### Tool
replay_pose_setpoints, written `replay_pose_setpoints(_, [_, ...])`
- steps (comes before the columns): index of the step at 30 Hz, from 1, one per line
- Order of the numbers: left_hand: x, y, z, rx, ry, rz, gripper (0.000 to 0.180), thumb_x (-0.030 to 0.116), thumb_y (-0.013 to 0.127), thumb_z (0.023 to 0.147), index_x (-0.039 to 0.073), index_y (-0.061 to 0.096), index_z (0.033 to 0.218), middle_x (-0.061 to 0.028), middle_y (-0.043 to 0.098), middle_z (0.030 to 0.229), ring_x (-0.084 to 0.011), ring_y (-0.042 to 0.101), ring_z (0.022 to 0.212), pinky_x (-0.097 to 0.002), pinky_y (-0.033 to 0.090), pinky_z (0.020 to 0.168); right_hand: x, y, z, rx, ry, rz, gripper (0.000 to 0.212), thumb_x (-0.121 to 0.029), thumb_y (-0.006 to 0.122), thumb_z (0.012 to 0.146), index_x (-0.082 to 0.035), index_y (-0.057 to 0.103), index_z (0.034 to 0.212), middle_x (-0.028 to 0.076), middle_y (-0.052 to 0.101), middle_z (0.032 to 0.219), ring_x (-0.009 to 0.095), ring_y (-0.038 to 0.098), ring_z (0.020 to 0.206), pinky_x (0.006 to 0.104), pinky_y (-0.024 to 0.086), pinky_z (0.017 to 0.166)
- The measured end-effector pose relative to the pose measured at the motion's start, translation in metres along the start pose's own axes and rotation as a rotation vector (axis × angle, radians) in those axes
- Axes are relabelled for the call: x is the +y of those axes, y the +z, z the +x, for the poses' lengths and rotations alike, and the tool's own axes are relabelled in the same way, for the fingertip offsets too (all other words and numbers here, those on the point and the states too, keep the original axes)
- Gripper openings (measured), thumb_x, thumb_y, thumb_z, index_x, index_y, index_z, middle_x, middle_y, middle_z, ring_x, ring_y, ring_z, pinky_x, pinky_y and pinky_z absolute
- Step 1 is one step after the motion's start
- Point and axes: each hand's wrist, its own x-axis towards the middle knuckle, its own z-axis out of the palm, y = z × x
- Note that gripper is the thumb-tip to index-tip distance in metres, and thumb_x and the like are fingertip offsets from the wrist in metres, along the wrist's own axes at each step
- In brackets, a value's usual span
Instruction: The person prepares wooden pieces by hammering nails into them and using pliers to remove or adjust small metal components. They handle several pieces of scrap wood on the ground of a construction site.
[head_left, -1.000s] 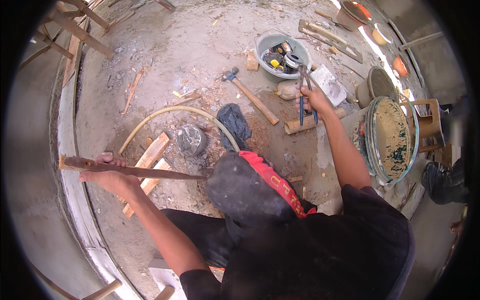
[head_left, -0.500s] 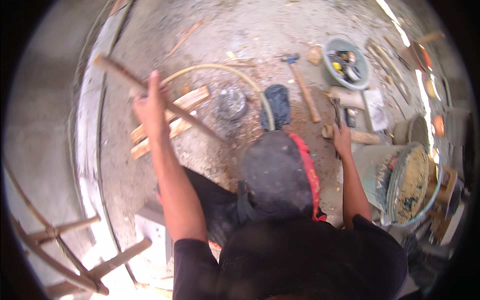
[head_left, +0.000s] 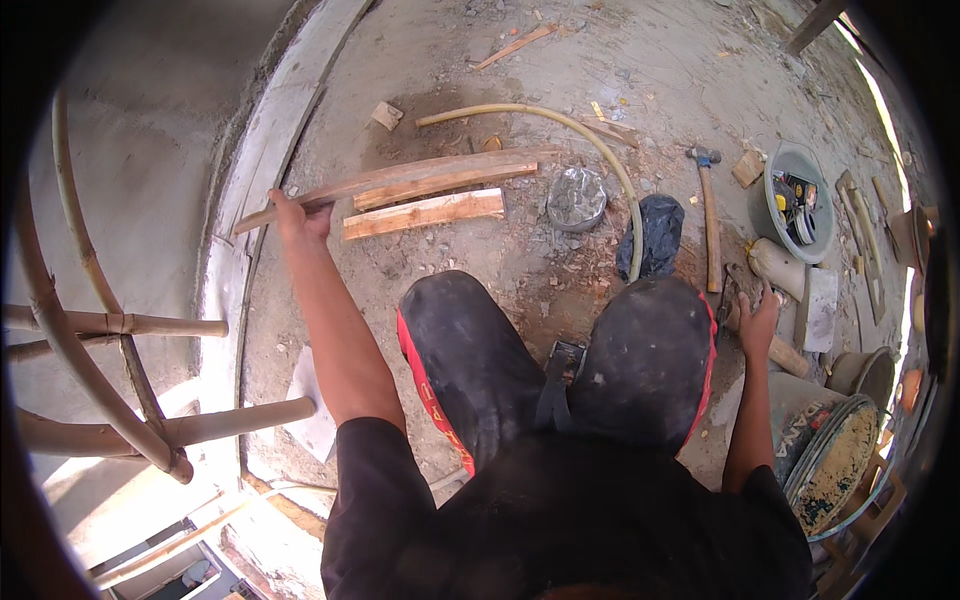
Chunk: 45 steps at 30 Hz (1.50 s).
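My left hand (head_left: 302, 222) is closed around the near end of a long, thin wooden strip (head_left: 430, 172). The strip runs out to the right, low over two shorter cut pieces of wood, a farther one (head_left: 445, 186) and a nearer one (head_left: 425, 213). On the right, my right hand (head_left: 758, 318) is closed at the handles of a dark metal pincer-like tool (head_left: 727, 290), its jaws pointing away from me. The fingers partly hide the grip. Just below that tool lies a round piece of wood (head_left: 788, 356).
A hammer (head_left: 708, 215), a curved pale rod (head_left: 590, 135), a clear plastic-wrapped bundle (head_left: 577, 198) and a dark cloth-like bundle (head_left: 660, 235) lie ahead. On the right stand a grey bucket of tools (head_left: 828, 185) and a tilted bucket (head_left: 790, 415). A bamboo frame (head_left: 150, 428) juts in at left.
The wooden strip has come down from a raised slant to lie nearly level over the cut pieces, still in my left hand. My view has shifted, and both knees now show.
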Motion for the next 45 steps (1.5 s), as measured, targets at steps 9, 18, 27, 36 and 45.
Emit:
replay_pose_setpoints(9, [-0.145,-0.024,0.014,-0.889,1.037,1.854,0.136,0.058,0.09,0.055,0.015,0.015,0.16,-0.0258,0.005,0.164,-0.042,0.01,0.152,-0.0682,0.018,0.115,-0.149,-0.09,-0.033,0.019,0.104,0.852,0.048,-0.023,0.067,0.094,-0.002,0.055,0.136,0.01,0.06,0.123,0.02,0.057,0.114,0.0329,0.047,0.095])
replay_pose_setpoints(18, [-0.2,0.045,0.095,-0.939,1.079,1.673,0.111,0.062,0.078,0.074,0.008,0.026,0.156,-0.0295,0.028,0.157,-0.0462,0.022,0.147,-0.0588,0.025,0.116,-0.216,-0.159,-0.075,0.02,-0.255,0.722,0.039,-0.023,0.062,0.094,0.001,0.059,0.125,0.019,0.06,0.115,0.031,0.06,0.104,0.0389,0.048,0.092])
replay_pose_setpoints(27, [-0.199,0.11,0.12,-0.831,1.017,1.819,0.078,0.045,0.068,0.088,0.01,0.037,0.151,-0.0209,0.033,0.157,-0.0378,0.029,0.146,-0.0601,0.03,0.115,-0.227,-0.141,-0.082,-0.048,-0.077,0.765,0.044,-0.029,0.047,0.097,0.005,0.058,0.123,0.015,0.059,0.109,0.024,0.059,0.101,0.0365,0.047,0.09])
replay_pose_setpoints(36, [-0.213,0.137,0.097,-0.706,1.017,2.171,0.04,0.018,0.058,0.092,0.014,0.058,0.132,-0.014,0.058,0.134,-0.034,0.055,0.127,-0.0636,0.035,0.109,-0.223,-0.15,-0.066,-0.209,-0.028,0.829,0.051,-0.036,0.048,0.097,0.007,0.059,0.123,0.019,0.059,0.11,0.027,0.06,0.1,0.0369,0.048,0.089])
replay_pose_setpoints(45, [-0.193,0.045,0.023,-1.512,1.116,1.282,0.094,0.032,0.09,0.063,0.005,0.046,0.141,-0.0219,0.05,0.139,-0.0423,0.048,0.128,-0.0498,0.042,0.103,-0.075,-0.076,-0.002,-0.065,0.124,0.079,0.039,-0.013,0.059,0.089,0.0,0.055,0.126,0.014,0.061,0.121,0.034,0.059,0.113,0.0375,0.049,0.091])
